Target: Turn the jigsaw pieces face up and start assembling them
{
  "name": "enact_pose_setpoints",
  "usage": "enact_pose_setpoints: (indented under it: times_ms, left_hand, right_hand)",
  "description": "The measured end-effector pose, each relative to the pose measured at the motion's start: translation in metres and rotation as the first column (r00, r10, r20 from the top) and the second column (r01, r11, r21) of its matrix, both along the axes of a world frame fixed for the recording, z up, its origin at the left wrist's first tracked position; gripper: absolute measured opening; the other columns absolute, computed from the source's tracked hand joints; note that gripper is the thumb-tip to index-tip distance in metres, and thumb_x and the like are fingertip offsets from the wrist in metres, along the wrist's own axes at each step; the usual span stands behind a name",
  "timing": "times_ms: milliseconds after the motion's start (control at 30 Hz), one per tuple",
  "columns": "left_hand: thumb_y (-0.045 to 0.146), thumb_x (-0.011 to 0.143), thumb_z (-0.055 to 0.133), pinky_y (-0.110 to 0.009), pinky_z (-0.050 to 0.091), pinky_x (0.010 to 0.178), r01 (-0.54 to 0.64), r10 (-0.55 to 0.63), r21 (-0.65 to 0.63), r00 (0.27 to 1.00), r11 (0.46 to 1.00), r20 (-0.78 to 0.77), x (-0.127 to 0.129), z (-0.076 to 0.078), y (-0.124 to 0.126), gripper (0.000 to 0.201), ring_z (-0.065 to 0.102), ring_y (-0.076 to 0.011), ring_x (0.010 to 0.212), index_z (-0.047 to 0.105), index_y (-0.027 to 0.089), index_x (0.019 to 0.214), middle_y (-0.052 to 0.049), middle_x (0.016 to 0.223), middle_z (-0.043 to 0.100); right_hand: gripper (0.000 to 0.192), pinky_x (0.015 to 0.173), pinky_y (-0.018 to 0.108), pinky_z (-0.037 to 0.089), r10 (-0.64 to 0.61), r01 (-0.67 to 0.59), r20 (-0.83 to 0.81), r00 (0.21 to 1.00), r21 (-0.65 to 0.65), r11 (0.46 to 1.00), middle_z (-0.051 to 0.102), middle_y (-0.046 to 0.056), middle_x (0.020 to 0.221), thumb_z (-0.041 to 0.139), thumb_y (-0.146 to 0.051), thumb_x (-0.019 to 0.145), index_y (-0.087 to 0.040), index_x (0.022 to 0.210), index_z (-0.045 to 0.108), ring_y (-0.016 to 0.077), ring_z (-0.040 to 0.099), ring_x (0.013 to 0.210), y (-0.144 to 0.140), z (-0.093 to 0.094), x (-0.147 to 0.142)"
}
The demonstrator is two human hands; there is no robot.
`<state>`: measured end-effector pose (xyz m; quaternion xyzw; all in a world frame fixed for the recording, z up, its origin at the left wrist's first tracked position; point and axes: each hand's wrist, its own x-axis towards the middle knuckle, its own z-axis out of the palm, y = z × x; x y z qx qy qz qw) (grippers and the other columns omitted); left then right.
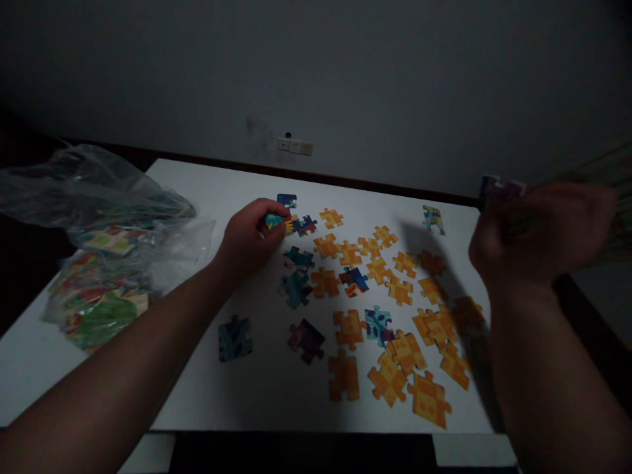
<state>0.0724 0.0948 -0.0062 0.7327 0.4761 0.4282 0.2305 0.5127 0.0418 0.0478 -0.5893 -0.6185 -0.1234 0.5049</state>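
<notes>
Right hand (pixel 543 227) with purple piece (pixel 503 191), end leftward

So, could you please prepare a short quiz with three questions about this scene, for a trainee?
1. True or false: plastic bags lie at the left end of the white table.
2. Which hand is raised in the air, and what does it hold?
3. Which colour is most common among the puzzle pieces? A) green B) orange C) purple

Key:
1. True.
2. The right hand; it holds a dark purplish piece, somewhat blurred.
3. B.
</notes>
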Motion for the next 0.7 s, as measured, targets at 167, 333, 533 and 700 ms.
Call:
enact_pose_setpoints:
  times_ms: [167, 333, 533, 700]
  left_hand:
    - [0.028, 0.090, 0.069, -0.034, 0.053, 0.071, 0.000, 0.000, 0.000, 1.000, 1.000, -0.006, 0.000, 0.000, 0.000, 0.023, 0.065, -0.0179, 0.077, 0.078, 0.023, 0.110, -0.007, 0.115, 0.084]
    - [0.028, 0.089, 0.071, -0.034, 0.052, 0.070, 0.003, -0.003, -0.003, 1.000, 1.000, 0.009, 0.000, -0.001, 0.000, 0.022, 0.067, -0.0187, 0.079, 0.078, 0.023, 0.109, -0.007, 0.114, 0.084]
    - [0.026, 0.089, 0.071, -0.035, 0.053, 0.071, 0.008, -0.008, 0.000, 1.000, 1.000, 0.008, 0.000, -0.001, 0.000, 0.022, 0.068, -0.0187, 0.080, 0.077, 0.023, 0.110, -0.007, 0.114, 0.083]
    - [0.024, 0.090, 0.069, -0.034, 0.051, 0.069, 0.009, -0.009, 0.023, 1.000, 1.000, 0.002, -0.001, -0.002, 0.001, 0.021, 0.062, -0.0157, 0.072, 0.078, 0.021, 0.110, -0.007, 0.111, 0.083]
  right_hand:
    - [0.020, 0.088, 0.055, 0.061, -0.135, 0.038, 0.199, 0.971, 0.427, 0.904, 0.072, 0.007, 0.088, 0.092, -0.026, 0.073, -0.027, 0.081, 0.074, 0.0287, 0.073, 0.087, -0.017, 0.006, -0.013]
    - [0.035, 0.076, 0.045, 0.065, 0.166, -0.223, -0.519, 0.838, -0.049, 0.974, 0.078, 0.005, 0.089, 0.099, -0.030, 0.063, -0.025, 0.087, 0.074, 0.0244, 0.077, 0.080, -0.003, 0.010, -0.033]
    - [0.030, 0.084, 0.047, 0.067, 0.118, -0.295, -0.340, 0.933, -0.535, 0.792, 0.087, 0.009, 0.103, 0.093, -0.049, 0.079, -0.024, 0.092, 0.081, 0.0266, 0.081, 0.087, 0.033, -0.010, -0.046]
    - [0.017, 0.086, 0.044, 0.066, 0.174, -0.300, -0.248, 0.953, -0.701, 0.647, 0.087, 0.010, 0.107, 0.085, -0.040, 0.089, -0.026, 0.093, 0.080, 0.0270, 0.081, 0.091, 0.085, -0.031, -0.063]
